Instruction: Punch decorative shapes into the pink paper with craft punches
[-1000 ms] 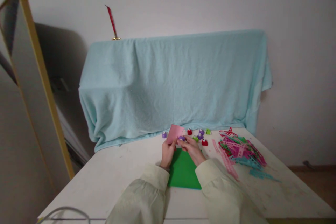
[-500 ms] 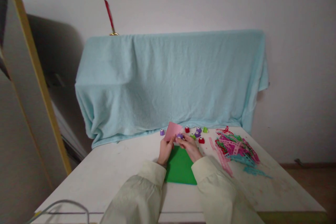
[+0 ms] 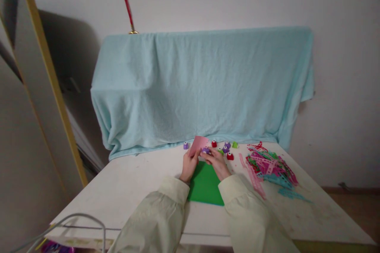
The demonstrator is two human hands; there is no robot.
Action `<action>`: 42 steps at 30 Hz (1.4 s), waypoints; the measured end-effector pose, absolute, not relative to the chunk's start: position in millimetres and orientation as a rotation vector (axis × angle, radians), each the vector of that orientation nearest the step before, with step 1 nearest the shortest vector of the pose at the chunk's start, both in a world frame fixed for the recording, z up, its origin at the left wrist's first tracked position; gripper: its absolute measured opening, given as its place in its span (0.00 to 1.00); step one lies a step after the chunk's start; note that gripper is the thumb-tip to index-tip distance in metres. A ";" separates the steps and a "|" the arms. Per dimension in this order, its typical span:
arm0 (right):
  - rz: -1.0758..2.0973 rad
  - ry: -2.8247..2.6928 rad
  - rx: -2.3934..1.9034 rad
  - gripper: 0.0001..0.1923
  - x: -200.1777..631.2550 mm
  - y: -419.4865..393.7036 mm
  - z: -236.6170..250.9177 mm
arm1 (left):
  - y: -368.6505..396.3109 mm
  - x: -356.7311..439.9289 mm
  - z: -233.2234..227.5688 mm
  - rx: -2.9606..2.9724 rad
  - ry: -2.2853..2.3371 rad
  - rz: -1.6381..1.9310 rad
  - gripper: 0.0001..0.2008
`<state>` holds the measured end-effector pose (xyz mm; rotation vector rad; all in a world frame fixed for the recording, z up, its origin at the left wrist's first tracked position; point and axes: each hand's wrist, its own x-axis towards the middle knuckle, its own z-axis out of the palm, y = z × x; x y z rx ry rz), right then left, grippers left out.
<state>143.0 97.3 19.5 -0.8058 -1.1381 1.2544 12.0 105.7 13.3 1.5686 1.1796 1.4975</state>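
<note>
On the counter (image 3: 124,189) we see a green sheet (image 3: 206,185) under our wrists. Our left hand (image 3: 189,165) pinches a pink paper (image 3: 198,144) upright above it; our right hand (image 3: 218,162) grips what seems a purple punch (image 3: 205,150) at the paper's edge.

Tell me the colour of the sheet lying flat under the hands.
Green sheet; the head view shows it.

head view, looking down over table (image 3: 124,189)
</note>
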 end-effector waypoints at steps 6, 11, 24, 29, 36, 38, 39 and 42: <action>1.232 -1.173 -0.816 0.19 144.3 97.8 19.4 | 105.2 12.8 13.0 1.530 1.197 1.498 0.22; 1.225 -1.161 -0.812 0.19 144.1 99.6 17.9 | 108.1 12.7 8.1 1.545 1.206 1.483 0.22; 1.241 -1.138 -0.837 0.18 149.4 97.4 19.0 | 108.5 12.5 5.1 1.609 1.158 1.431 0.21; 1.267 -1.126 -0.844 0.18 150.6 98.3 19.3 | 109.5 12.6 2.5 1.589 1.148 1.409 0.22; 1.211 -1.128 -0.873 0.18 143.6 103.5 12.6 | 110.0 13.0 4.0 1.548 1.256 1.395 0.24; 1.211 -1.103 -0.852 0.18 143.5 106.3 10.1 | 109.2 14.2 4.7 1.555 1.254 1.391 0.23; 1.207 -1.083 -0.838 0.18 144.1 107.5 9.1 | 108.9 14.8 4.8 1.564 1.251 1.398 0.23; 1.197 -0.976 -0.813 0.19 148.6 110.4 7.5 | 109.8 15.3 4.5 1.573 1.268 1.442 0.23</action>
